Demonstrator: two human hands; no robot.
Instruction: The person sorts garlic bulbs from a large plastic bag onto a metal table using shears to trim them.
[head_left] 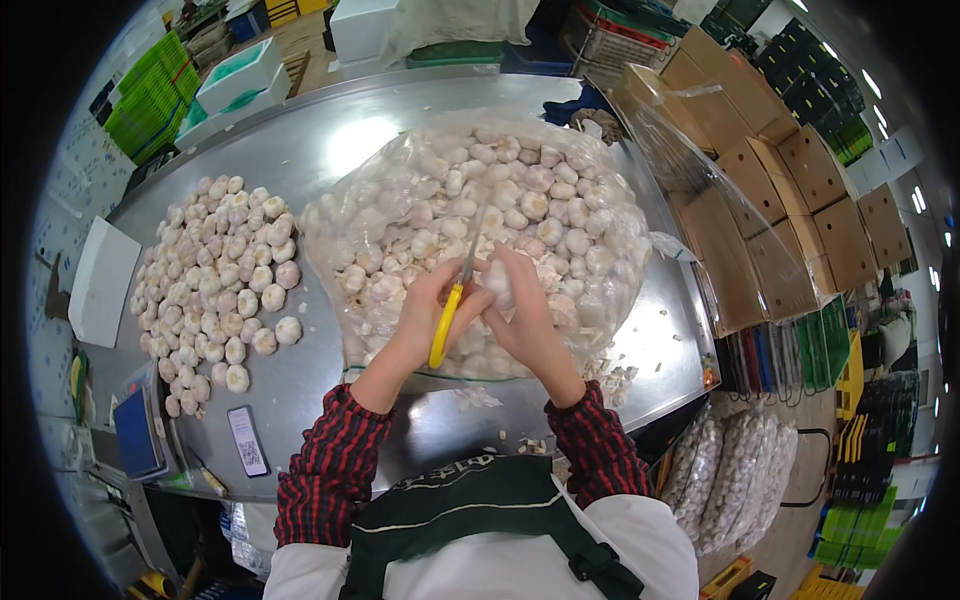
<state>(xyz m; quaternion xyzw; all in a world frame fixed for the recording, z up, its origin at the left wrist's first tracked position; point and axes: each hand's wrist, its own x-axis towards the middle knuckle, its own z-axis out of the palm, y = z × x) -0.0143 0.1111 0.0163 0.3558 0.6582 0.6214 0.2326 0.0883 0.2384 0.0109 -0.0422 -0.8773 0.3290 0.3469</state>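
Observation:
A knife with a yellow handle (443, 335) is gripped in my left hand (422, 308), its thin blade pointing up and away over the garlic. My right hand (530, 322) has its fingers closed around a white garlic bulb (497, 283), and the two hands meet close together at it. Beneath them lies a large clear plastic bag (325, 225), opened out and full of garlic bulbs (535, 205). Loose papery skins lie among the bulbs near my hands. To the left, a heap of garlic bulbs (215, 265) rests directly on the metal table (350, 145).
A phone (248, 441) and a blue-topped scale (138, 433) are at the near left, with a white foam piece (104, 283) farther left. Cardboard boxes (770, 200) stand right of the table. Below them are filled garlic bags (735, 480). Skin scraps (610, 383) litter the table's right side.

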